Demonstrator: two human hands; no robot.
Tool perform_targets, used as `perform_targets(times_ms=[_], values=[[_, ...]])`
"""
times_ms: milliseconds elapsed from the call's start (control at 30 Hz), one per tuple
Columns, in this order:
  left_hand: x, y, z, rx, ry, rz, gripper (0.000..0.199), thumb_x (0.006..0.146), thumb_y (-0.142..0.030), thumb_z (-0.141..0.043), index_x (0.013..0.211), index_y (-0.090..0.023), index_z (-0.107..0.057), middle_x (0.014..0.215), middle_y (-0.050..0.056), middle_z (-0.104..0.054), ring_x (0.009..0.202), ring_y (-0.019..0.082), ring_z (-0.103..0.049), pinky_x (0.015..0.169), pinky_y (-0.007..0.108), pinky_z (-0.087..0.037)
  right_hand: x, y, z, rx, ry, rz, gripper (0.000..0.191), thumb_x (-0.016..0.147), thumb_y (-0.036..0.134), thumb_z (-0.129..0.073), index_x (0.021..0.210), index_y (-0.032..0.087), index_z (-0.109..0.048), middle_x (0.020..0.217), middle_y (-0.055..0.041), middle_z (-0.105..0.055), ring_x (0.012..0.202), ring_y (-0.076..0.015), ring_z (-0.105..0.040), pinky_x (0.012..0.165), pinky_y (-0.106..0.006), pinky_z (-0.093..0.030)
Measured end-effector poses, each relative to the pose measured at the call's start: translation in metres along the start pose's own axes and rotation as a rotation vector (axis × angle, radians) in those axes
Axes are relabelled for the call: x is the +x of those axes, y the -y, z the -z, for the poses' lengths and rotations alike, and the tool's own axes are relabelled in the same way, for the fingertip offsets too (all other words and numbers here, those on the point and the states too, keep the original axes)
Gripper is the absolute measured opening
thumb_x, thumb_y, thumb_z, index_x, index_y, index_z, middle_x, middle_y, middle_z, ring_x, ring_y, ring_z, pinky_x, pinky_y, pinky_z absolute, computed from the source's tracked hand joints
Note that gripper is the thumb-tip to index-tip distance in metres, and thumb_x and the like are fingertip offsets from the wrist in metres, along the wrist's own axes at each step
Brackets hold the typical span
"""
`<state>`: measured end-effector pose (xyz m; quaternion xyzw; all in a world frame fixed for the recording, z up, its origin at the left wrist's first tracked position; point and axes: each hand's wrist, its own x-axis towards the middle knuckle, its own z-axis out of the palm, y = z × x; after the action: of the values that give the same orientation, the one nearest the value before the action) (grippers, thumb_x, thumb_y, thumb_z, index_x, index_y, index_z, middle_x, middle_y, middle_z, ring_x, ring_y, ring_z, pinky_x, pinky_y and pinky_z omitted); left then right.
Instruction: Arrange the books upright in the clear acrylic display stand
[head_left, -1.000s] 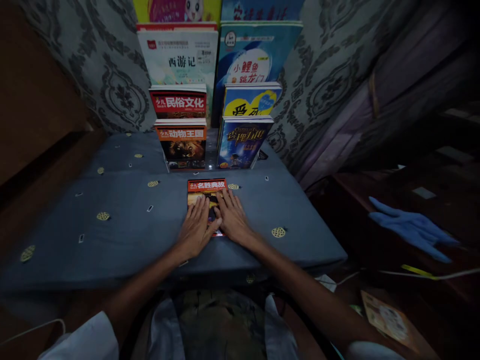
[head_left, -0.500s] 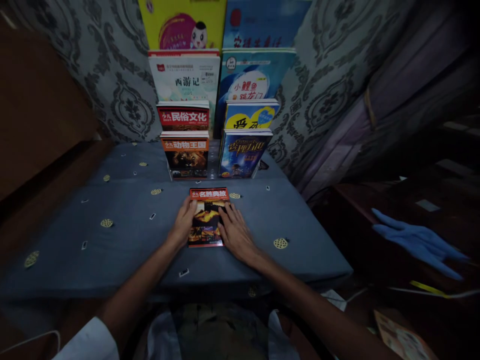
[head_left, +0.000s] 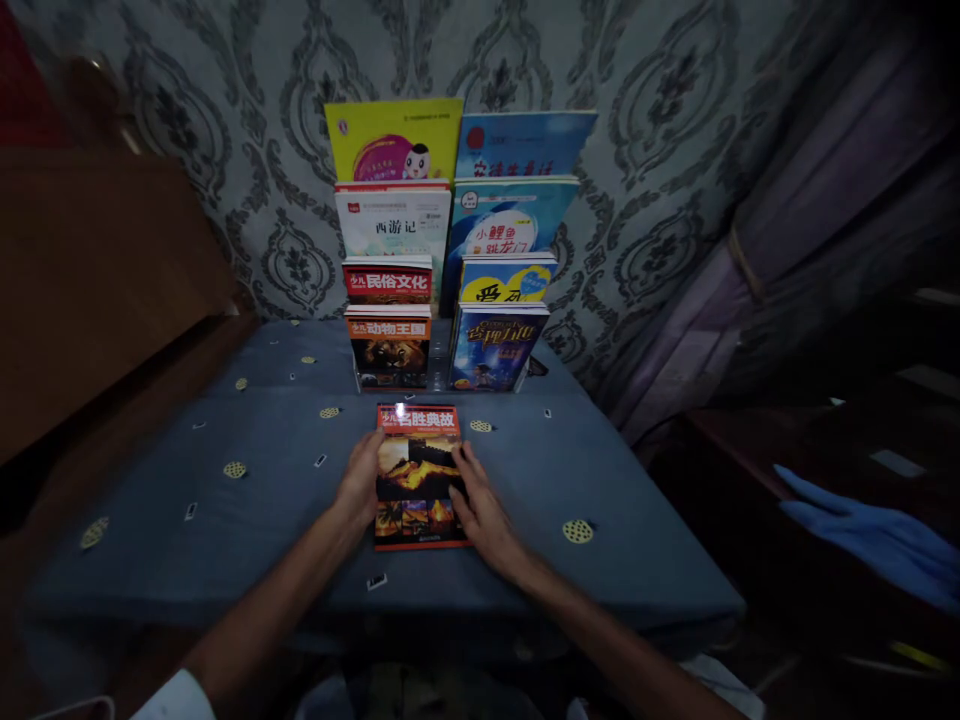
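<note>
A book with an orange title band and a picture of a wall on its cover (head_left: 420,475) is between my two hands above the blue tablecloth. My left hand (head_left: 361,482) grips its left edge, thumb at the front and the other fingers mostly hidden. On the right edge, my right hand (head_left: 484,515) has its fingers at the side and its thumb near the cover. Behind the book, a clear rack (head_left: 439,375) holds tiers of books, among them a lion-cover book (head_left: 390,355) and a dark blue book (head_left: 496,355).
The blue tablecloth (head_left: 277,520) has yellow printed spots. A patterned wall covering (head_left: 652,130) and a tied purple curtain (head_left: 697,300) are behind. At the left stands a brown panel (head_left: 97,290). A blue glove (head_left: 862,535) lies on a dark surface at the right.
The view has tilted upward, showing more of the wall and the top books. The book in my hands looks larger and closer, and my right hand has moved from its cover to its right edge.
</note>
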<state>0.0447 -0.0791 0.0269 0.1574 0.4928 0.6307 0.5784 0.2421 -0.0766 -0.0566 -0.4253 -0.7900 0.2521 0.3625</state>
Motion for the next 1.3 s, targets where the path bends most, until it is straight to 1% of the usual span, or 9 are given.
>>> perform_targets(times_ms=[133,267,467,567,733,900,1000,1133,1300], values=[[-0.022,-0.019,-0.014,0.109,-0.026,-0.252,0.03,0.076,-0.039,-0.071,0.098,-0.022,-0.061,0.088,0.001,-0.072,0.081,0.02,-0.071,0.078,0.031,-0.056,0.022,0.005,0.004,0.206,-0.076,-0.064,0.066,0.102,0.04,-0.04,0.162,0.02,-0.022,0.16,-0.0158,-0.042,0.147,-0.0265,-0.041,0.119,-0.054,-0.038],[-0.037,-0.035,-0.015,0.253,0.117,-0.524,0.036,0.072,-0.032,-0.064,0.106,-0.024,-0.056,0.099,0.001,-0.07,0.094,0.021,-0.068,0.086,0.032,-0.054,0.045,0.026,0.012,0.377,-0.167,-0.076,0.069,0.099,0.041,-0.044,0.161,0.019,-0.024,0.146,-0.0179,-0.057,0.131,-0.0267,-0.06,0.109,-0.05,-0.05],[-0.041,-0.029,0.022,0.672,0.118,-0.783,0.037,0.086,-0.03,-0.049,0.122,-0.023,-0.049,0.12,0.006,-0.063,0.116,0.022,-0.06,0.104,0.034,-0.046,0.036,0.061,0.029,0.225,-0.195,0.023,0.045,0.099,0.041,-0.043,0.139,0.025,-0.058,0.125,-0.0114,-0.071,0.115,-0.0291,-0.067,0.101,-0.048,-0.054],[-0.038,-0.027,0.037,0.83,0.106,-0.811,0.032,0.091,-0.03,-0.047,0.123,-0.024,-0.048,0.11,0.005,-0.064,0.106,0.022,-0.062,0.098,0.034,-0.048,0.033,0.07,0.036,0.147,-0.143,0.059,0.037,0.1,0.037,-0.042,0.129,0.027,-0.064,0.119,-0.009,-0.074,0.106,-0.0286,-0.07,0.093,-0.044,-0.057],[-0.013,-0.051,0.037,1.015,0.032,-0.923,0.032,0.094,-0.035,-0.053,0.123,-0.023,-0.052,0.105,0.008,-0.064,0.101,0.026,-0.061,0.095,0.039,-0.05,0.065,0.073,0.043,0.041,-0.147,0.089,0.035,0.1,0.033,-0.039,0.127,0.027,-0.06,0.113,-0.0087,-0.074,0.1,-0.029,-0.07,0.089,-0.042,-0.056],[0.03,-0.098,0.01,1.119,-0.015,-1.188,0.026,0.099,-0.032,-0.047,0.121,-0.021,-0.053,0.115,0.012,-0.063,0.116,0.029,-0.059,0.103,0.043,-0.047,0.137,0.07,0.049,-0.053,-0.218,0.192,0.029,0.1,0.029,-0.036,0.12,0.023,-0.056,0.108,-0.0111,-0.071,0.097,-0.0278,-0.067,0.088,-0.04,-0.053],[0.053,-0.119,-0.007,1.177,-0.103,-1.246,0.018,0.098,-0.022,-0.044,0.114,-0.019,-0.053,0.112,0.012,-0.063,0.114,0.029,-0.06,0.101,0.045,-0.048,0.177,0.064,0.049,-0.017,-0.29,0.313,0.02,0.099,0.026,-0.037,0.11,0.023,-0.054,0.104,-0.0101,-0.069,0.091,-0.0253,-0.063,0.084,-0.039,-0.051],[0.075,-0.127,-0.014,1.205,-0.142,-1.268,0.012,0.095,-0.015,-0.046,0.104,-0.018,-0.053,0.104,0.011,-0.064,0.104,0.028,-0.063,0.095,0.044,-0.051,0.203,0.051,0.043,0.004,-0.349,0.408,0.012,0.098,0.023,-0.039,0.102,0.023,-0.051,0.096,-0.0069,-0.066,0.084,-0.0218,-0.06,0.079,-0.036,-0.05],[0.086,-0.124,-0.012,1.205,-0.152,-1.283,0.008,0.094,-0.016,-0.047,0.099,-0.018,-0.053,0.097,0.009,-0.064,0.095,0.026,-0.065,0.09,0.043,-0.053,0.21,0.036,0.031,-0.008,-0.36,0.392,0.013,0.099,0.023,-0.039,0.103,0.024,-0.051,0.095,-0.0061,-0.065,0.084,-0.0215,-0.059,0.077,-0.036,-0.05]])
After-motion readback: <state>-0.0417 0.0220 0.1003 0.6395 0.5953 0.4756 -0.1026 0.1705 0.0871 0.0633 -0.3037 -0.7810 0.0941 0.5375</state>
